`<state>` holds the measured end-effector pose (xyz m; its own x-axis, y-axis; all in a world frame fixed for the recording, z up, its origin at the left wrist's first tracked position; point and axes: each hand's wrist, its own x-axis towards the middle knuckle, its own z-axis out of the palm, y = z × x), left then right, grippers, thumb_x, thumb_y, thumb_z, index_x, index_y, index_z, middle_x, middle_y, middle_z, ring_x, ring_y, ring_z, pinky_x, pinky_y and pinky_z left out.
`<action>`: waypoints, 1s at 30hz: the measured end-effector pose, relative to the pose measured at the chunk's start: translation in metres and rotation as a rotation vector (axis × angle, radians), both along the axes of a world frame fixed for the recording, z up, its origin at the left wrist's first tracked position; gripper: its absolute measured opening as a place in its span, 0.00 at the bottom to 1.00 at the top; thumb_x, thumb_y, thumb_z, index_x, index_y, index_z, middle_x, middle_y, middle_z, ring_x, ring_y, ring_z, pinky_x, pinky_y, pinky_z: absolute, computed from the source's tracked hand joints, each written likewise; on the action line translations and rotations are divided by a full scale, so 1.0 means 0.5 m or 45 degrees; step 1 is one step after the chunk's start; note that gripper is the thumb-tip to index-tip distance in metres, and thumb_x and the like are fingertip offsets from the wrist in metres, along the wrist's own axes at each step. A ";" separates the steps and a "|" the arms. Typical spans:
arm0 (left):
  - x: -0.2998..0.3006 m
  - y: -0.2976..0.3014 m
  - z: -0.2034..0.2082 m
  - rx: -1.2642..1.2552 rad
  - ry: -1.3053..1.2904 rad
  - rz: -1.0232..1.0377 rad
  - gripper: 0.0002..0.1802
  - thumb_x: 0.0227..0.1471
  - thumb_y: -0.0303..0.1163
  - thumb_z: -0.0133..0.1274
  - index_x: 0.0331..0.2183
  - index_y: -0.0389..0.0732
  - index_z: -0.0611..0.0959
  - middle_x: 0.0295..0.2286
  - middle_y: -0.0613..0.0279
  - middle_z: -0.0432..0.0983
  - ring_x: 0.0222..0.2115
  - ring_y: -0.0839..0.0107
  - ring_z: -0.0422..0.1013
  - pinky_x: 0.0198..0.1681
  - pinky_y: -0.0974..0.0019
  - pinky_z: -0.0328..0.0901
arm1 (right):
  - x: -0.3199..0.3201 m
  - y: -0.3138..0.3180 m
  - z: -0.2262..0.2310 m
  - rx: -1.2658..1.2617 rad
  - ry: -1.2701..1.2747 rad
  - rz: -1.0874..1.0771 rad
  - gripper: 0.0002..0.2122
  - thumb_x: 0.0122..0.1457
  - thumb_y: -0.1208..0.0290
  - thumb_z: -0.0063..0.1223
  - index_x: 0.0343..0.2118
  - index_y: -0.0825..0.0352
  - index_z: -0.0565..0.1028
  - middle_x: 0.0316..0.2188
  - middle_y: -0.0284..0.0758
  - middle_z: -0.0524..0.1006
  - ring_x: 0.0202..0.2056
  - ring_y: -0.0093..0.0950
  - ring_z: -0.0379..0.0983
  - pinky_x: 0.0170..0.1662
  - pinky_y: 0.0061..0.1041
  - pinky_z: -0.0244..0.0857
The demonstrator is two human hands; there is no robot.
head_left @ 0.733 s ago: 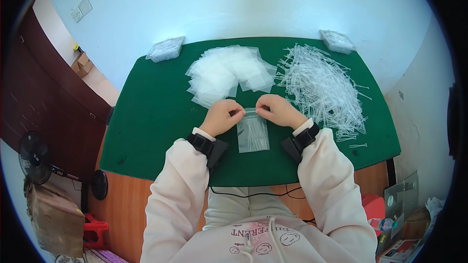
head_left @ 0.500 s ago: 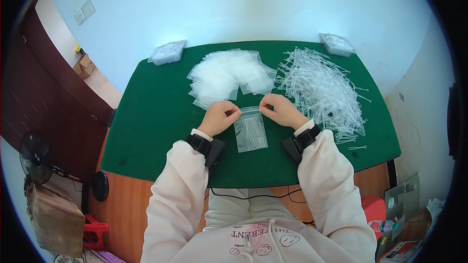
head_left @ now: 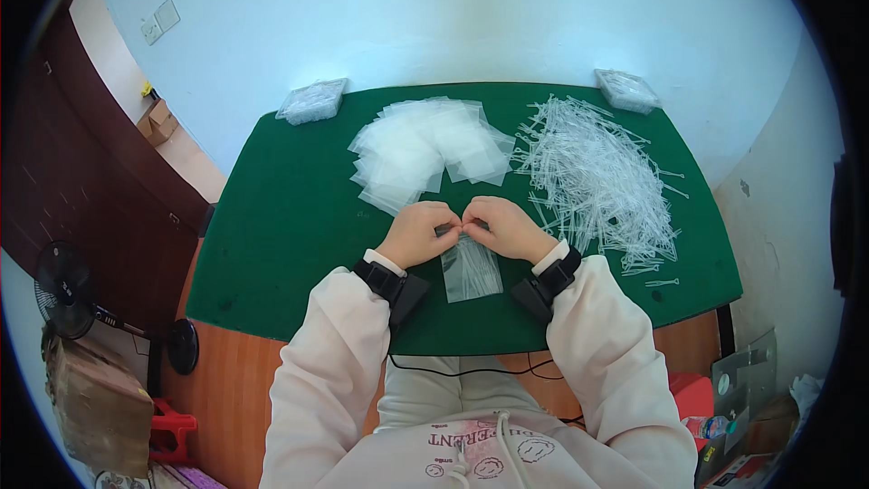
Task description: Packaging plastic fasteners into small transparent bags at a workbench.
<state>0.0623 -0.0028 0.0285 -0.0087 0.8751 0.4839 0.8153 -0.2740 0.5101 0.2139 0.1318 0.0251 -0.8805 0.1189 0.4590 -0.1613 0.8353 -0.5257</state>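
A small clear zip bag [head_left: 460, 282] with several thin clear plastic sticks in it hangs down toward me, low over the green table. My left hand [head_left: 418, 234] pinches its top edge, thumb against fingers. Close beside it, my right hand [head_left: 509, 228] pinches the same edge, and the fingertips of both hands nearly meet. The fingers partly cover the bag's top strip. Beyond my hands lies a spread pile of flat clear bags [head_left: 407, 149]. To the right is a large heap of thin clear plastic sticks [head_left: 602, 177], some with forked or looped ends.
The green table [head_left: 281, 254] meets the wall at its back. Clear boxes stand at its back left corner [head_left: 312, 101] and back right corner [head_left: 627, 92]. A few loose sticks [head_left: 662, 282] lie near the heap. A black cable [head_left: 471, 368] hangs below the front edge.
My hands have come together along the bag's top edge, the right one moving left and the left one moving right. The bag sits slightly nearer to me.
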 end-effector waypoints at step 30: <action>-0.005 0.007 -0.001 0.081 0.144 0.030 0.05 0.44 0.30 0.53 0.22 0.38 0.78 0.22 0.59 0.71 0.26 0.58 0.69 0.28 0.60 0.63 | 0.005 0.017 0.008 0.036 -0.007 -0.068 0.05 0.50 0.71 0.51 0.25 0.67 0.72 0.24 0.38 0.72 0.29 0.38 0.70 0.32 0.32 0.63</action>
